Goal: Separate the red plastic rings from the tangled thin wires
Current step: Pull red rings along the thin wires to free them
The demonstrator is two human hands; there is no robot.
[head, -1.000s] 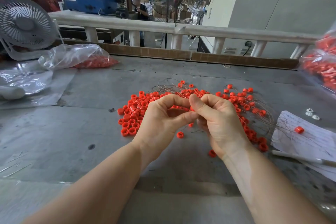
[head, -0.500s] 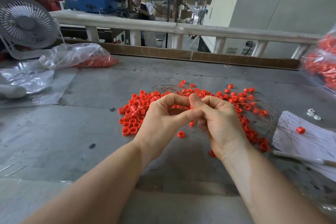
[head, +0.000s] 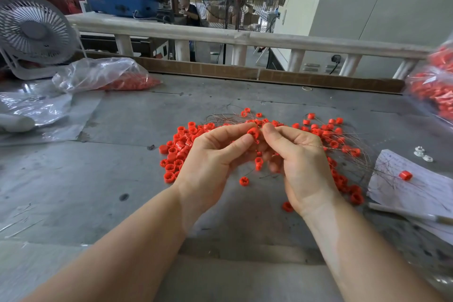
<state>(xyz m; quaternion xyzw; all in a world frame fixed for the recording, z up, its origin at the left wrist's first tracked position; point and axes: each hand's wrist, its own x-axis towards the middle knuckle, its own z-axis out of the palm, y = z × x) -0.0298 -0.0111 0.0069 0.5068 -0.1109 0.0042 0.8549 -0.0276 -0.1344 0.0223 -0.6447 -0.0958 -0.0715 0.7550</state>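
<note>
Several red plastic rings lie heaped on the grey table, more of them strung along tangled thin wires spreading right. My left hand pinches one red ring between thumb and forefinger, above the heap. My right hand meets it fingertip to fingertip and grips a thin wire that runs off to the right. Two rings hang on a wire below my fingers. A loose ring rests on the table beneath them.
A clear bag of red rings and a white desk fan sit at back left. Another bag of rings is at the right edge. Paper sheets with a ring and a pen lie right. A rail borders the far side.
My hands have risen a little and parted slightly. The left thumb and forefinger now show a red ring pinched between them, and rings dangle on a wire under my fingers.
</note>
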